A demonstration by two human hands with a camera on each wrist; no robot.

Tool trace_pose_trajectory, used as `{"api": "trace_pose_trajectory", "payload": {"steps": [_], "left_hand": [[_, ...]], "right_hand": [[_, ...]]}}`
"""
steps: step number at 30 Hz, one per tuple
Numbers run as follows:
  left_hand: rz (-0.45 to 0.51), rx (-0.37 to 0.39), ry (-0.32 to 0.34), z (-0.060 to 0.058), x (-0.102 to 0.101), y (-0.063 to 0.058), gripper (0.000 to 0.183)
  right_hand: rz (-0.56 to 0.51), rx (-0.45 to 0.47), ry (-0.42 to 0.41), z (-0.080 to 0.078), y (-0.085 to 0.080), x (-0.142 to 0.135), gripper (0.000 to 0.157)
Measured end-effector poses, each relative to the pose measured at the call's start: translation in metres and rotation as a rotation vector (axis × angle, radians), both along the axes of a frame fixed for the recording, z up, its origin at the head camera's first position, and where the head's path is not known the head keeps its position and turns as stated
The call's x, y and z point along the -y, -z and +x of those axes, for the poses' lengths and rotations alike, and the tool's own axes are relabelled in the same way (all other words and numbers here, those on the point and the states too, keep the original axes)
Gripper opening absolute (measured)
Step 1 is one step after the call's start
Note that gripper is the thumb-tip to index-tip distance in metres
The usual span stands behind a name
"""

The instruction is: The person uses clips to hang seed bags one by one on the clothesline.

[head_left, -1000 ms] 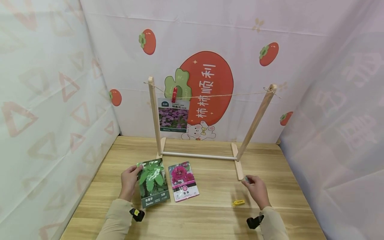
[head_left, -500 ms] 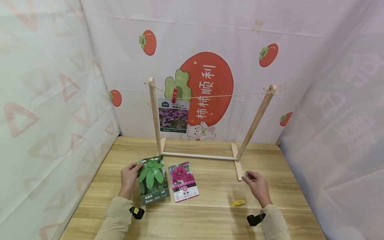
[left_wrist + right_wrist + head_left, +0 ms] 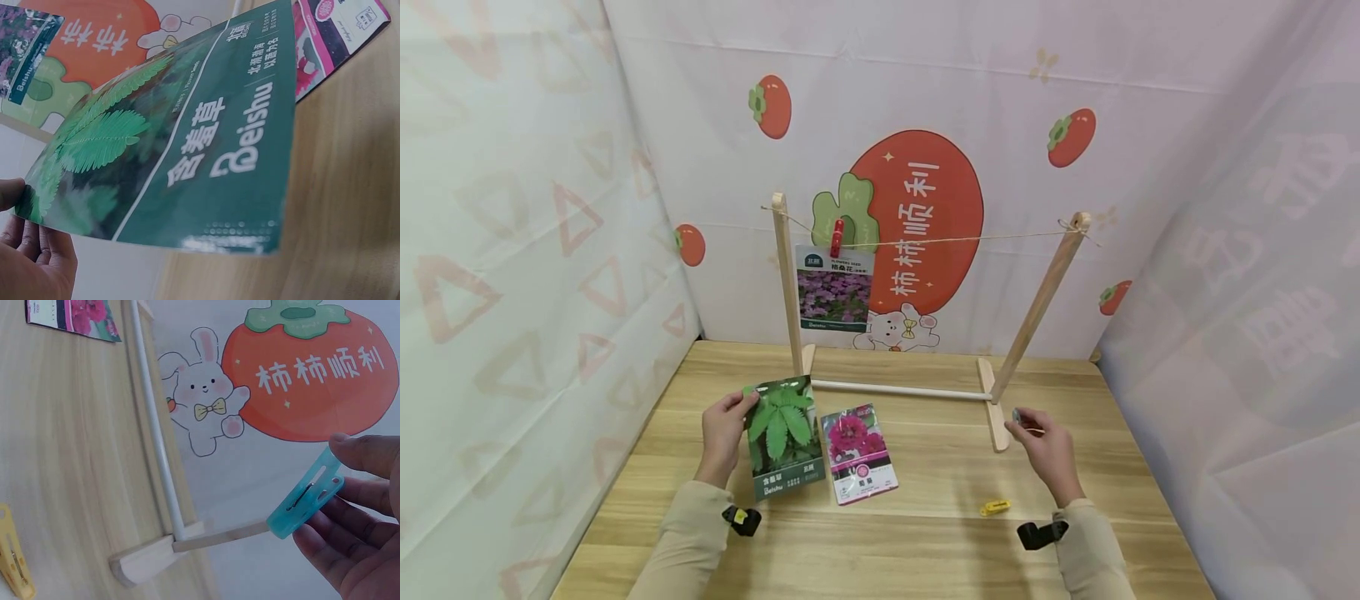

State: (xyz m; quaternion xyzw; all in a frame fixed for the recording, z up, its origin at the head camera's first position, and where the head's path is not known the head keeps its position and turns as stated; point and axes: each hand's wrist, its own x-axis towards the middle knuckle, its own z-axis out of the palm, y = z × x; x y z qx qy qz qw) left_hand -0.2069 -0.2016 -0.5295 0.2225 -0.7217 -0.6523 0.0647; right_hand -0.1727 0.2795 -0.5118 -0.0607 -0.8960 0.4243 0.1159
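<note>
My left hand [image 3: 723,435] pinches a green seed packet [image 3: 785,437] by its upper left edge, with a leafy plant on its front. The packet is raised and tilted in the left wrist view. In my right hand [image 3: 1047,451], thumb and fingers pinch a teal clothespin [image 3: 306,494], plain in the right wrist view. A pink-flower seed packet [image 3: 860,454] lies flat on the table, right of the green one. Nearer my right hand lies a yellow clothespin [image 3: 996,507]. A purple-flower seed packet [image 3: 833,288] hangs from the string [image 3: 955,239] under a red clothespin [image 3: 837,238].
The wooden frame [image 3: 1037,308] stands at the back of the table [image 3: 880,550], the string tied between its posts. A white rod [image 3: 898,389] joins its feet low down. Printed cloth walls [image 3: 925,67] enclose the table behind and on both sides.
My left hand has lifted the green packet slightly, up and away from me. My right hand has risen a little with the teal clothespin. The other packets and the yellow clothespin stay put.
</note>
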Motion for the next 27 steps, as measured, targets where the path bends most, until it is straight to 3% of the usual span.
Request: {"api": "trace_pose_trajectory", "payload": {"steps": [17, 27], "left_hand": [[-0.002, -0.033, -0.011, -0.010, -0.004, -0.025, 0.042], [0.014, -0.092, -0.006, -0.016, -0.006, -0.035, 0.038]], "right_hand": [[-0.070, -0.118, -0.031, -0.009, -0.032, 0.004, 0.031], [-0.092, -0.186, -0.056, -0.016, -0.047, 0.005, 0.029]]}}
